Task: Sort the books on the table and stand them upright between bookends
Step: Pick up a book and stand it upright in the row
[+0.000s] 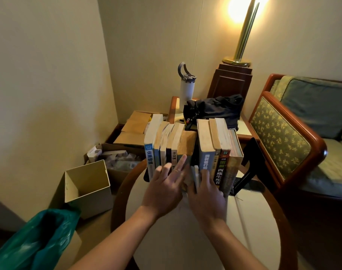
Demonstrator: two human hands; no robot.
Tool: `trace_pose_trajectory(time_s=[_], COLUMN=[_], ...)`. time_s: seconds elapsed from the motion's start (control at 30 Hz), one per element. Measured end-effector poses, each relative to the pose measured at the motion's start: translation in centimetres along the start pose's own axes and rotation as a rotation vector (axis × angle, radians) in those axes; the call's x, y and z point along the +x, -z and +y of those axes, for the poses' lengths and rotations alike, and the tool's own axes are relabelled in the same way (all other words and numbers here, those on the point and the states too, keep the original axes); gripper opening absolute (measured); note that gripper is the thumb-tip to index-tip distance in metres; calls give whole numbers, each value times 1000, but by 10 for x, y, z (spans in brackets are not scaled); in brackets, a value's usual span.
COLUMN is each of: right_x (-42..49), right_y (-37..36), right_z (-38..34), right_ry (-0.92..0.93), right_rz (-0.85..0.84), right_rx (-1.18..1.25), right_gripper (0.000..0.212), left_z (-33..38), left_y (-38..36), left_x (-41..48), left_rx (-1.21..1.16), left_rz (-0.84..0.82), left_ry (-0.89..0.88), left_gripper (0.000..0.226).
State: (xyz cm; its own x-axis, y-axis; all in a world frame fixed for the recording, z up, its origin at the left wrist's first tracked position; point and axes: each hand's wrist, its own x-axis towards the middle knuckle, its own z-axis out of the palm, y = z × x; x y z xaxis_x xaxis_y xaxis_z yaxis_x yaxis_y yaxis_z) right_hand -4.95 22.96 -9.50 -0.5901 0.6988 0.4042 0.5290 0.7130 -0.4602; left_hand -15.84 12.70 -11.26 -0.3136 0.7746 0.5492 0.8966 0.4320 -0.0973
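A row of books stands upright on the round wooden-rimmed table (252,217). The left group (162,141) starts with a white-and-blue spine; the right group (219,152) ends against a black bookend (250,172). A gap splits the two groups. My left hand (166,190) lies with straight fingers against the spines of the left group. My right hand (207,193) holds a thin grey book (195,175) at the gap, its fingers around the book's lower edge. A left bookend is mostly hidden behind the books.
Open cardboard boxes (88,184) and a green plastic bag (35,242) sit on the floor at the left. Behind the books are a dark bag (217,108), a white bottle (186,88) and a brass lamp (242,39). An upholstered armchair (294,137) stands at the right.
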Motion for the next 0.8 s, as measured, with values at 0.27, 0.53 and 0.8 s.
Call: trace_pose_trajectory(time_s=[0.27, 0.53, 0.8], right_x=[-6, -6, -48], right_y=[-14, -28, -8], right_z=[6, 5, 31], right_ry=[117, 77, 84], right_rz=[97, 162, 219], right_rx=[90, 129, 304], right_gripper=[32, 27, 30], left_z=[-39, -57, -48], left_y=[50, 34, 39], left_x=[61, 72, 77], left_rx=[17, 58, 111], left_rz=[68, -140, -158], left_ry=[209, 293, 285], left_gripper=[56, 65, 65])
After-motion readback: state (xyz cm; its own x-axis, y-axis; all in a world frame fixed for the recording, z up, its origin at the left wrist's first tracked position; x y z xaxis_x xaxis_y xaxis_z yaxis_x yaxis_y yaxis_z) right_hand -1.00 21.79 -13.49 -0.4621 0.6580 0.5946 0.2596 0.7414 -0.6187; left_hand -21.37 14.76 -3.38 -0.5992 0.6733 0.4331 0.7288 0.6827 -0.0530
